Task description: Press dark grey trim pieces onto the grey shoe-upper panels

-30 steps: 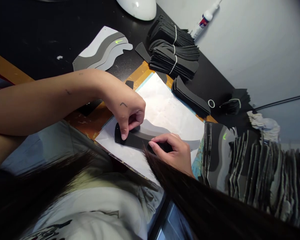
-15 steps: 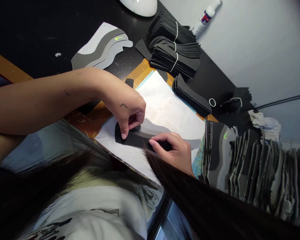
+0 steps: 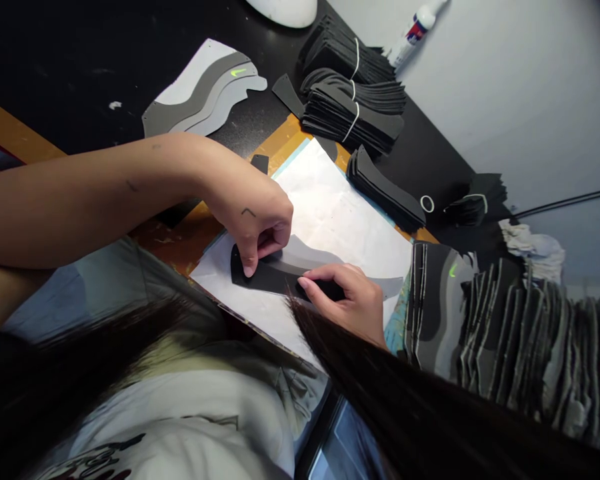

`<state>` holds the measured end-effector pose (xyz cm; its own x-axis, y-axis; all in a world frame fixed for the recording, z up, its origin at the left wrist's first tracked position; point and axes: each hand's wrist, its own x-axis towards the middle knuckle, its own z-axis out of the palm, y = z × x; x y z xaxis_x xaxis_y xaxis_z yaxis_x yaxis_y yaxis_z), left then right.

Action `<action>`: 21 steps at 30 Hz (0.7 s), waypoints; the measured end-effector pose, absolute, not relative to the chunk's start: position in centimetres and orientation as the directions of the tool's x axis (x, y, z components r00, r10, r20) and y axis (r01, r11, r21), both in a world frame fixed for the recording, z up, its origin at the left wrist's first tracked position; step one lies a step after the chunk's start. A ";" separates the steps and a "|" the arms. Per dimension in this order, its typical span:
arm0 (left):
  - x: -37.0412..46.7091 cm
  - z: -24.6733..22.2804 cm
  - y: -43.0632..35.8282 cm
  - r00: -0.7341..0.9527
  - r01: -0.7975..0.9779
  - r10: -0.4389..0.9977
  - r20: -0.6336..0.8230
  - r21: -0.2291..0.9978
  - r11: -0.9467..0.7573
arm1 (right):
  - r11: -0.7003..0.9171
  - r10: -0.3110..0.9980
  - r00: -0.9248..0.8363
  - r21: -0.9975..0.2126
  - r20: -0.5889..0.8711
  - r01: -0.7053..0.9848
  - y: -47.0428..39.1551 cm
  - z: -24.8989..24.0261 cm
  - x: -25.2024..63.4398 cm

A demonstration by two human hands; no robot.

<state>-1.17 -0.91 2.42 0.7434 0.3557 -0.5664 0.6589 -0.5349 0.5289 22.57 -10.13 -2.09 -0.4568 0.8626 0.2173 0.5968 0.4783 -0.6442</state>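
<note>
A black curved strip (image 3: 273, 279) lies along the lower edge of a layered grey shoe panel (image 3: 307, 253) on white paper. My left hand (image 3: 263, 217) comes in from the left, fingers curled and thumb pressed onto the strip's left end. Farther right, my right hand (image 3: 353, 297) holds the strip's middle, its thumb and index finger drawn together at the edge. The fingertips under both hands are partly hidden. The panel's grey right end shows beyond my right hand.
Banded bundles of black pieces (image 3: 353, 120) and a loose stack of black strips (image 3: 385, 190) lie behind the paper (image 3: 325, 183). Finished-looking panels (image 3: 433, 300) stand in a row at right. Another layered panel (image 3: 200, 87), a white bottle (image 3: 413, 33) and a rubber band (image 3: 427, 204) are farther back.
</note>
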 end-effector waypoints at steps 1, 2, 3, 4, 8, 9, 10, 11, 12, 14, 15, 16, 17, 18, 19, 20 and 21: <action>-1.2 2.4 -0.9 0.740 0.661 0.351 -0.573 0.526 -0.535 | 0.480 0.862 -0.457 -0.641 0.218 0.599 -10.1 -2.1 22.6; -1.1 2.5 -0.9 0.737 0.664 0.349 -0.579 0.524 -0.533 | 0.482 0.861 -0.457 -0.638 0.220 0.601 -10.1 -2.1 22.6; -1.1 2.5 -0.9 0.735 0.666 0.345 -0.584 0.526 -0.528 | 0.485 0.860 -0.459 -0.635 0.222 0.601 -10.1 -2.1 22.6; -1.1 2.5 -0.9 0.735 0.667 0.343 -0.585 0.530 -0.523 | 0.487 0.859 -0.461 -0.633 0.224 0.602 -10.1 -2.2 22.6; -1.2 2.3 -0.6 0.746 0.660 0.338 -0.574 0.565 -0.496 | 0.492 0.858 -0.461 -0.625 0.228 0.606 -10.1 -2.3 22.6; -1.2 2.3 -0.6 0.748 0.658 0.338 -0.570 0.571 -0.491 | 0.491 0.858 -0.459 -0.625 0.229 0.607 -10.2 -2.3 22.6; -1.2 2.2 -0.6 0.750 0.657 0.339 -0.568 0.575 -0.488 | 0.490 0.860 -0.457 -0.625 0.229 0.608 -10.2 -2.3 22.6; -1.2 2.2 -0.5 0.751 0.656 0.340 -0.566 0.577 -0.487 | 0.488 0.861 -0.455 -0.626 0.228 0.608 -10.2 -2.3 22.6; -1.2 2.2 -0.5 0.751 0.655 0.342 -0.565 0.575 -0.489 | 0.485 0.862 -0.454 -0.627 0.225 0.610 -10.2 -2.4 22.6; -1.2 2.2 -0.6 0.749 0.657 0.344 -0.566 0.564 -0.500 | 0.479 0.865 -0.452 -0.626 0.218 0.615 -10.2 -2.4 22.6; -1.2 2.2 -0.7 0.747 0.657 0.346 -0.567 0.557 -0.508 | 0.478 0.866 -0.452 -0.625 0.215 0.618 -10.2 -2.4 22.6; -1.2 2.3 -0.7 0.747 0.657 0.346 -0.568 0.550 -0.515 | 0.477 0.866 -0.453 -0.623 0.213 0.620 -10.2 -2.4 22.6; -1.2 2.3 -0.8 0.746 0.657 0.345 -0.570 0.544 -0.521 | 0.477 0.866 -0.453 -0.622 0.212 0.621 -10.2 -2.3 22.6; -1.2 2.3 -0.8 0.744 0.658 0.342 -0.574 0.539 -0.525 | 0.478 0.865 -0.454 -0.621 0.212 0.621 -10.2 -2.3 22.6; -1.2 2.3 -0.8 0.742 0.659 0.342 -0.576 0.535 -0.528 | 0.479 0.865 -0.454 -0.620 0.213 0.622 -10.2 -2.3 22.6; -1.2 2.3 -0.8 0.740 0.662 0.344 -0.578 0.533 -0.528 | 0.479 0.865 -0.454 -0.619 0.213 0.623 -10.2 -2.3 22.6; -1.2 2.3 -0.8 0.737 0.665 0.346 -0.581 0.531 -0.525 | 0.479 0.866 -0.453 -0.618 0.213 0.623 -10.2 -2.3 22.6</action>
<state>-1.17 -0.85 2.31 0.7367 0.3460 -0.5810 0.6652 -0.5252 0.5307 22.56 -10.16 -2.34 -0.4532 0.8656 0.2132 0.6234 0.4787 -0.6183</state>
